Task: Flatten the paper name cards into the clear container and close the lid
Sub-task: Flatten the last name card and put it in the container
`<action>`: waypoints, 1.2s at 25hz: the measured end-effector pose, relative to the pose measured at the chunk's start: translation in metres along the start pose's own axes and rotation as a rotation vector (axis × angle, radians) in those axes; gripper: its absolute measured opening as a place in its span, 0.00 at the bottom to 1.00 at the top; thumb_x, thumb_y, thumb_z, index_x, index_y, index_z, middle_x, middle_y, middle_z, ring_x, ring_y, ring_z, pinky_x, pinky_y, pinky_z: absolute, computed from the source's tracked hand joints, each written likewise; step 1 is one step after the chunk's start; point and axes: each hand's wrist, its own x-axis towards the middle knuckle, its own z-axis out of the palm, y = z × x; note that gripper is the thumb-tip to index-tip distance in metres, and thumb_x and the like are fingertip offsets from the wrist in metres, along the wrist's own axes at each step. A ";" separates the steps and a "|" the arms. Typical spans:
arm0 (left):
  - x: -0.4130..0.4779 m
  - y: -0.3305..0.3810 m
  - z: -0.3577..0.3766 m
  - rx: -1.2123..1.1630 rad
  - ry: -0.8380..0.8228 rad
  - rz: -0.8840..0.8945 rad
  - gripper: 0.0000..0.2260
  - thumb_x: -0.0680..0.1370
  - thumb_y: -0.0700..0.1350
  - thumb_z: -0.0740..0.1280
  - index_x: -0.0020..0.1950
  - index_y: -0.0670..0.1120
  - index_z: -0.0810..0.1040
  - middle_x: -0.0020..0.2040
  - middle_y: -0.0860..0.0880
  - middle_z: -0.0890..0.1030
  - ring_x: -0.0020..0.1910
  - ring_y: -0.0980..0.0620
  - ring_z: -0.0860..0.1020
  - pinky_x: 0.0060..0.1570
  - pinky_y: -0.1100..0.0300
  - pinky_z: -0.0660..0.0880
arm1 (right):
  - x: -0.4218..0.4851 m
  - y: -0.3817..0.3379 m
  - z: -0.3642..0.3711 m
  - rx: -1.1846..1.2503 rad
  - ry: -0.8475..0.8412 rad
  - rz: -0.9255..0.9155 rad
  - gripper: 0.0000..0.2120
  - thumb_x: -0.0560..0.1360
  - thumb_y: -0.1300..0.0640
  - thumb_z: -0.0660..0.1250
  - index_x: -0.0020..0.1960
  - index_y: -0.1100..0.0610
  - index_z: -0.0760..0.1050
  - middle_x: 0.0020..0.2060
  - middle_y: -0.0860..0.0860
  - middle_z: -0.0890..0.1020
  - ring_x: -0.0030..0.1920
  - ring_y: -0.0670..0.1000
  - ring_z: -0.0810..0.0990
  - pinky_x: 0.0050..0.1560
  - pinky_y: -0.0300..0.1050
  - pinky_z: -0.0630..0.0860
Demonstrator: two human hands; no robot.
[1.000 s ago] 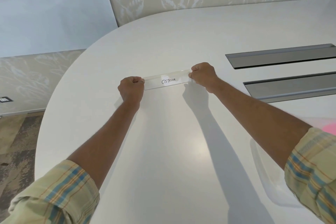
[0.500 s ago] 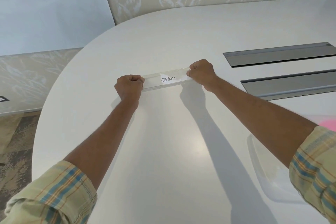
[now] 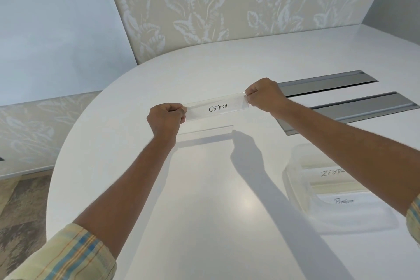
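Note:
A long white paper name card point(image 3: 217, 108) marked OSTRICH is held in the air above the table, casting a shadow on it. My left hand point(image 3: 166, 118) pinches its left end and my right hand point(image 3: 263, 94) pinches its right end, both with curled fingers. At the lower right lies the clear container point(image 3: 293, 179), partly behind my right forearm. Inside it lie flat cards reading ZEBRA point(image 3: 329, 173) and PENGUIN point(image 3: 344, 201). No lid can be made out.
The white oval table point(image 3: 204, 223) curves away at the left, with floor beyond its edge. Two grey metal cable flaps point(image 3: 363, 107) sit recessed in the top behind my right hand. A leaf-patterned wall stands behind.
Both hands have lifted the OSTRICH card off the table; it now hangs above its shadow. The view has shifted, bringing the clear container with its cards into sight.

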 end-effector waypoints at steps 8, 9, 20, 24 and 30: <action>-0.079 0.035 0.029 -0.001 -0.157 0.109 0.03 0.73 0.39 0.80 0.43 0.44 0.88 0.39 0.46 0.89 0.36 0.46 0.89 0.47 0.55 0.87 | -0.056 0.040 -0.092 -0.038 0.100 -0.016 0.08 0.74 0.66 0.68 0.47 0.67 0.85 0.36 0.59 0.84 0.38 0.53 0.76 0.40 0.43 0.74; -0.089 0.038 0.034 -0.004 -0.177 0.119 0.03 0.73 0.38 0.80 0.42 0.44 0.88 0.39 0.46 0.89 0.37 0.45 0.89 0.47 0.56 0.87 | -0.065 0.048 -0.102 -0.041 0.117 -0.016 0.07 0.75 0.65 0.69 0.47 0.66 0.86 0.39 0.62 0.87 0.38 0.53 0.78 0.42 0.44 0.76; -0.210 0.043 0.106 0.022 -0.390 0.156 0.03 0.73 0.38 0.80 0.41 0.43 0.87 0.36 0.44 0.88 0.33 0.49 0.86 0.47 0.53 0.88 | -0.145 0.156 -0.194 0.068 0.258 0.134 0.04 0.76 0.68 0.74 0.45 0.63 0.86 0.41 0.60 0.88 0.40 0.55 0.85 0.49 0.48 0.86; -0.240 0.038 0.127 0.066 -0.420 0.176 0.04 0.73 0.38 0.79 0.39 0.44 0.87 0.34 0.45 0.87 0.31 0.51 0.84 0.47 0.50 0.88 | -0.163 0.190 -0.207 0.096 0.268 0.191 0.04 0.76 0.69 0.73 0.49 0.67 0.86 0.46 0.65 0.88 0.41 0.56 0.85 0.57 0.56 0.85; -0.263 0.026 0.148 0.154 -0.447 0.209 0.04 0.72 0.38 0.79 0.42 0.44 0.86 0.33 0.47 0.87 0.36 0.42 0.88 0.48 0.45 0.87 | -0.173 0.229 -0.205 0.233 0.260 0.287 0.04 0.76 0.71 0.75 0.51 0.69 0.85 0.47 0.64 0.88 0.42 0.57 0.86 0.56 0.56 0.87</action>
